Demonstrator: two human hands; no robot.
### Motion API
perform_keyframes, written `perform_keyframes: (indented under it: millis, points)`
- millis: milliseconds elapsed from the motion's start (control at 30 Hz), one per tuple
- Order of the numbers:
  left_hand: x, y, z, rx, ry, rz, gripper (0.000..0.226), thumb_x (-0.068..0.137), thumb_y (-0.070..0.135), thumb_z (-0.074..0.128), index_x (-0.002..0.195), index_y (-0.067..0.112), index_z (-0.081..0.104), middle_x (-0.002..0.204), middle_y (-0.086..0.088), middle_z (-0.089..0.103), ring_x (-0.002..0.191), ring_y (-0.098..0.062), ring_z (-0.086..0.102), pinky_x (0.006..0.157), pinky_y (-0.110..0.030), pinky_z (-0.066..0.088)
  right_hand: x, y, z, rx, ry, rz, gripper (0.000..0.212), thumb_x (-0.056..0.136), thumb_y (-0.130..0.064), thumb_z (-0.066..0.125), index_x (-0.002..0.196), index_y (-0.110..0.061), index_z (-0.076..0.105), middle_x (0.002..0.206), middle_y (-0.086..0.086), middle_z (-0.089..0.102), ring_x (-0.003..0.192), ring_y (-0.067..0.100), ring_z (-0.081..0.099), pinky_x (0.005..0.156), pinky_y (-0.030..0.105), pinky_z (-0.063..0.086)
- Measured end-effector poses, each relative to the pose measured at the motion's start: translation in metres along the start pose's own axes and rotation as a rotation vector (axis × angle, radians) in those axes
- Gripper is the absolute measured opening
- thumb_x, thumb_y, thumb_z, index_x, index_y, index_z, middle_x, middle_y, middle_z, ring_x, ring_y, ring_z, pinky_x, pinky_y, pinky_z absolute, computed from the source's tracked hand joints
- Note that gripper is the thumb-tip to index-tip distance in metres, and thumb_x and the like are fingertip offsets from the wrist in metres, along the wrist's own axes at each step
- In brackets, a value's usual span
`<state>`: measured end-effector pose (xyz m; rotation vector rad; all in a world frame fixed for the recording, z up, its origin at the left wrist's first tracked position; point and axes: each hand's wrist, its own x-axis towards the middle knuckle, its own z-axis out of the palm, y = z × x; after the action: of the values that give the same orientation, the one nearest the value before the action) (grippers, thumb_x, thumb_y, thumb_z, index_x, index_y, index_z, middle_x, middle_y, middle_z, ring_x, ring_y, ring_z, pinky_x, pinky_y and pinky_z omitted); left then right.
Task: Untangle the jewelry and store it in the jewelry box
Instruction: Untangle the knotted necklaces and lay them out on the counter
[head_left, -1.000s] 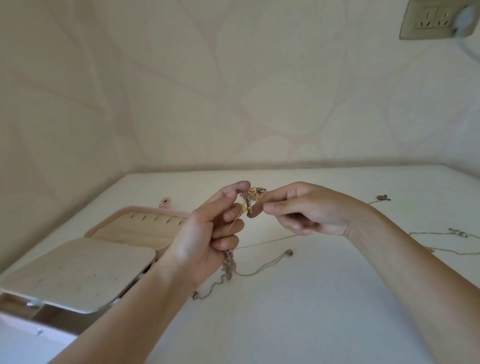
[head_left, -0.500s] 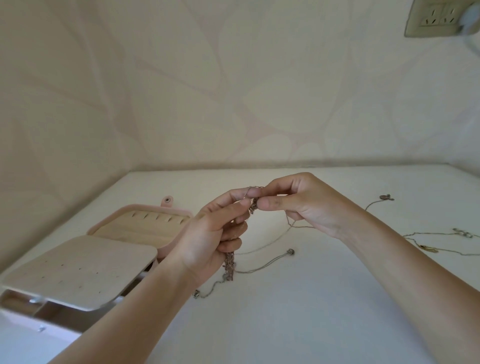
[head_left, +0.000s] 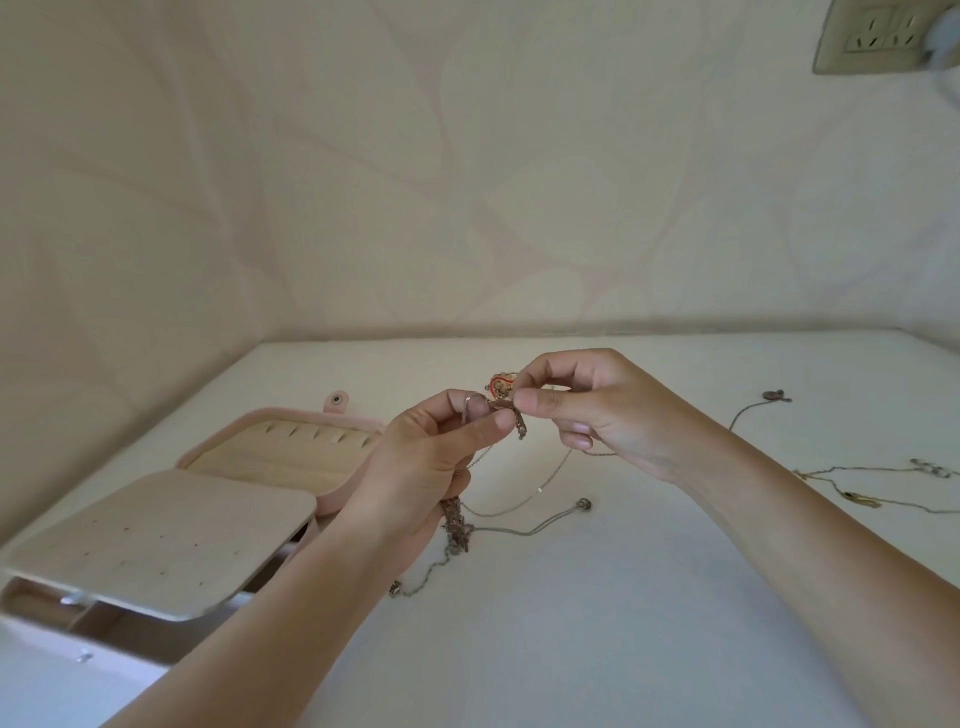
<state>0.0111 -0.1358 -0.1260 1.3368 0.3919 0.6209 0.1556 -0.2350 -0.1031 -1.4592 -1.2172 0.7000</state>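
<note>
1. Jewelry tangle (head_left: 500, 400) is held in the air above the bench (head_left: 649, 623), between both hands, to the right of the open jewelry box (head_left: 291, 460).
2. Left hand (head_left: 431, 467): fingers (head_left: 493, 422) curled, pinching the knot. A chain bundle (head_left: 457, 527) hangs below the palm to the bench.
3. Right hand (head_left: 592, 410): thumb and forefinger pinch a beaded piece, possibly a charm (blurred).
4. Progress: loose chains (head_left: 857, 499) lie apart at right. Nothing visibly stored in the box. Untangling is under way; all storing is left.

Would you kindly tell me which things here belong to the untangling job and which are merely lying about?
Job: tangled jewelry, pinched by left hand and right hand; open jewelry box; loose necklaces on the table.
Lying about: wall socket.
</note>
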Motion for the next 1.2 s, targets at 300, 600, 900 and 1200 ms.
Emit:
perform_keyframes:
  millis: [300, 600, 900, 1200]
  points:
    - [0.0016, 0.0005, -0.0005, -0.022, -0.001, -0.027, 0.038, 0.079, 0.004, 0.067, 0.064, 0.021, 0.036, 0.050, 0.013, 0.039, 0.038, -0.003, 0.018, 0.034, -0.013, 0.016, 0.0033, 0.0015, 0.0064, 0.205, 0.079, -0.043, 0.013, 0.094, -0.007, 0.052, 0.082, -0.008, 0.056, 0.059, -0.010, 0.046, 0.048, 0.006, 0.028, 0.046, 0.017, 0.025]
    - [0.0031, -0.0032, -0.0027, -0.057, 0.023, -0.102, 0.025, 0.081, 0.003, 0.066, 0.092, 0.017, 0.048, 0.060, 0.006, 0.028, 0.041, -0.005, 0.021, 0.035, -0.014, 0.016, 0.0006, -0.0015, 0.0070, -0.246, 0.220, -0.248, 0.011, 0.090, -0.012, 0.063, 0.079, -0.016, 0.062, 0.052, -0.023, 0.053, 0.045, 0.003, 0.033, 0.046, 0.011, 0.026]
    - [0.0036, -0.0034, -0.0054, 0.079, 0.067, -0.015, 0.010, 0.083, 0.017, 0.066, 0.087, 0.015, 0.075, 0.065, 0.000, 0.027, 0.048, -0.009, 0.017, 0.039, -0.016, 0.014, 0.0021, 0.0020, 0.0081, -0.083, 0.119, -0.171, 0.005, 0.090, -0.008, 0.060, 0.086, -0.011, 0.060, 0.069, -0.003, 0.066, 0.042, 0.000, 0.040, 0.043, 0.010, 0.027]
    - [0.0024, 0.0001, -0.0044, 0.187, 0.107, 0.059, 0.029, 0.063, 0.035, 0.074, 0.089, 0.022, 0.078, 0.046, 0.010, 0.024, 0.053, -0.016, 0.010, 0.046, -0.024, 0.010, 0.0043, 0.0068, 0.0036, -0.096, 0.112, -0.195, 0.008, 0.085, -0.007, 0.067, 0.091, -0.008, 0.071, 0.091, 0.013, 0.073, 0.071, 0.006, 0.064, 0.064, 0.009, 0.043]
